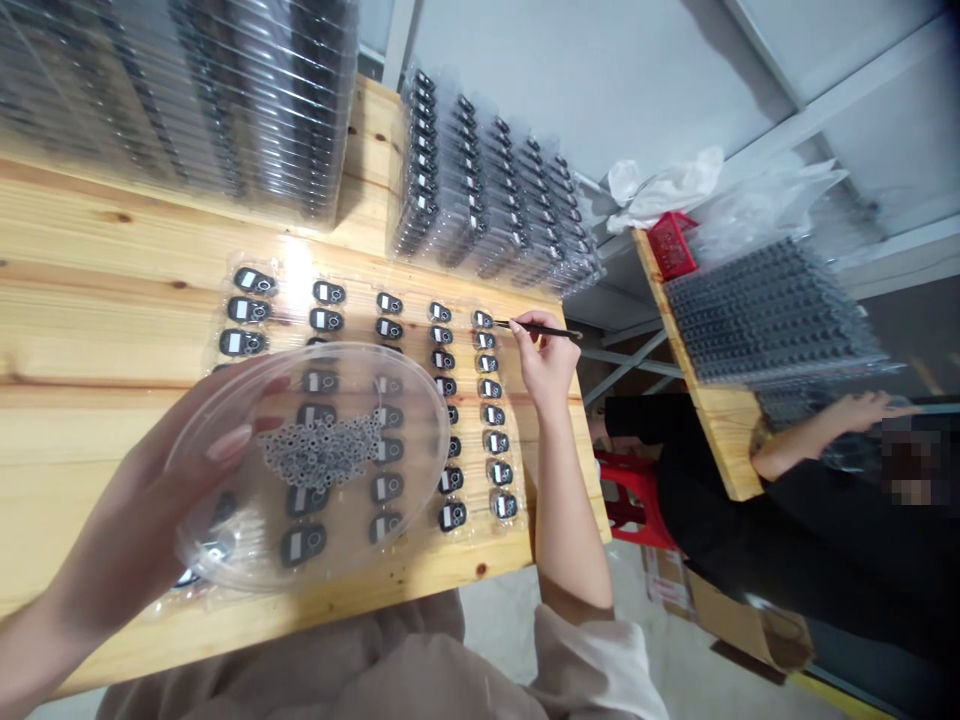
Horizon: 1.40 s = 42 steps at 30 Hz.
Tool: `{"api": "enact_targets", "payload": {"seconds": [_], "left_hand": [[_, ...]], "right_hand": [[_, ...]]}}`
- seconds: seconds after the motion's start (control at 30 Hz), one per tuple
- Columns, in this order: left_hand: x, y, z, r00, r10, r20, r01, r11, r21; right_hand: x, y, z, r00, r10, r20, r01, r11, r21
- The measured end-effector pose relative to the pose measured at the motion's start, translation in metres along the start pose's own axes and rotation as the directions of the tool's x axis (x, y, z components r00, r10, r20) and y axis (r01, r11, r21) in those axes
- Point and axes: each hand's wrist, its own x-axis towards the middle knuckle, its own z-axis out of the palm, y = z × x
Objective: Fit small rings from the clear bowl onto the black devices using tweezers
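Observation:
My left hand (187, 470) grips the rim of a round clear plastic tub (431, 400), thumb inside and fingers behind it. A heap of small grey metal rings (322, 450) lies in the tub. Under it is a clear blister tray (409, 400) with rows of small black oval devices (491, 415), each with a white label patch and a ring mark. My right hand (547, 365) pinches a pair of dark tweezers (532, 328). Their tip reaches the device at the far right corner of the tray; whether a ring sits in the tip is too small to tell.
A tall stack of filled trays (487, 200) stands at the table's back edge, a larger stack (180, 100) at the back left. To the right, another person (832, 430) sits by a second wooden table (724, 430) with grey trays (772, 310) and a red basket (671, 245).

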Motion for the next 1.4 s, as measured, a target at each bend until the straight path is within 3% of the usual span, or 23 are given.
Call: {"api": "enact_targets", "payload": {"seconds": [0.43,0.6,0.77,1.27,1.4], "left_hand": [[-0.001,0.002,0.001,0.998,-0.063,-0.017,0.062,0.996,-0.068],[-0.003,0.003,0.002,1.000,-0.025,-0.008,0.024,0.997,-0.075],[-0.003,0.004,0.001,0.996,-0.089,-0.021,0.088,0.994,-0.071],[-0.001,0.004,0.000,0.997,-0.079,-0.015,0.078,0.996,-0.051],[-0.002,0.001,0.000,1.000,0.017,0.011,-0.017,1.000,-0.008]], "right_hand": [[0.000,0.000,0.000,1.000,-0.004,0.002,0.004,1.000,-0.025],[-0.001,0.000,0.001,1.000,-0.015,0.014,0.016,0.999,-0.043],[-0.002,0.000,0.002,1.000,-0.023,0.019,0.024,0.999,-0.048],[-0.001,0.002,0.003,0.999,-0.036,0.012,0.036,0.998,-0.056],[0.000,-0.010,-0.009,0.999,-0.039,-0.030,0.037,0.998,-0.050]]}}
